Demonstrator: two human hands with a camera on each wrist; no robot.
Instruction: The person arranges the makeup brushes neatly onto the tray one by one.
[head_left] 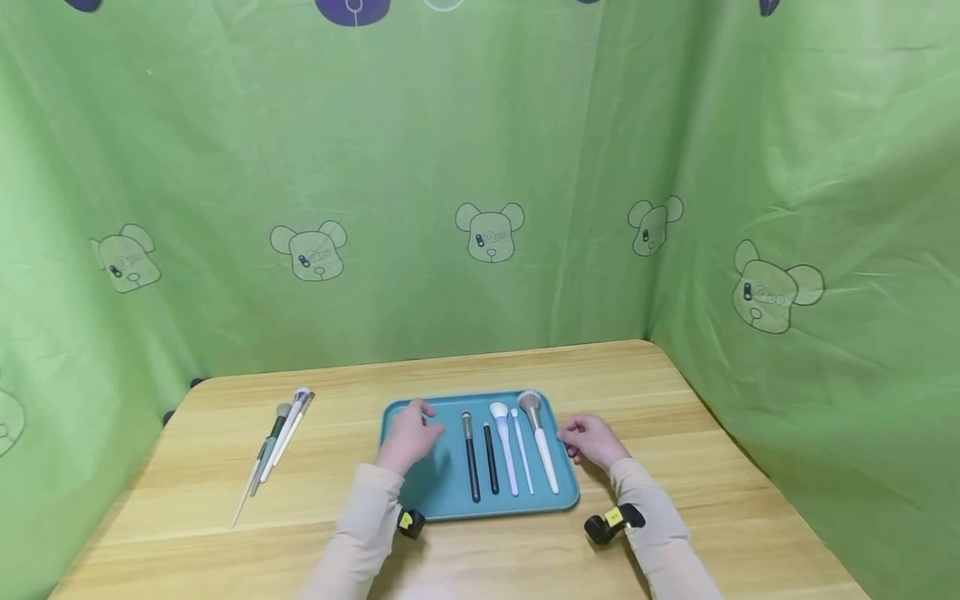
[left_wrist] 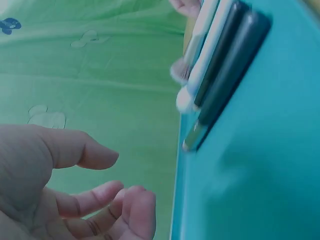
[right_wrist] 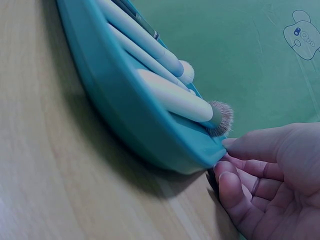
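Note:
A teal tray (head_left: 442, 500) lies on the table with several makeup brushes side by side in it. From left to right come a dark-handled brush (head_left: 471, 458), a shorter black brush (head_left: 491, 458), a pale fluffy brush (head_left: 504, 442), a thin white brush (head_left: 522, 450) and a large white-handled brush (head_left: 542, 442) with brownish bristles. My left hand (head_left: 410, 437) hovers over the tray's left part, thumb and fingers apart and holding nothing. At the right rim, my right hand (head_left: 592, 440) pinches the tray's edge between thumb and fingers, beside the large brush's bristles (right_wrist: 222, 118).
More makeup brushes (head_left: 277, 442) lie in a loose bundle on the wooden table (head_left: 337, 467), left of the tray. A green curtain (head_left: 420, 300) with bear prints hangs behind the table and along its sides.

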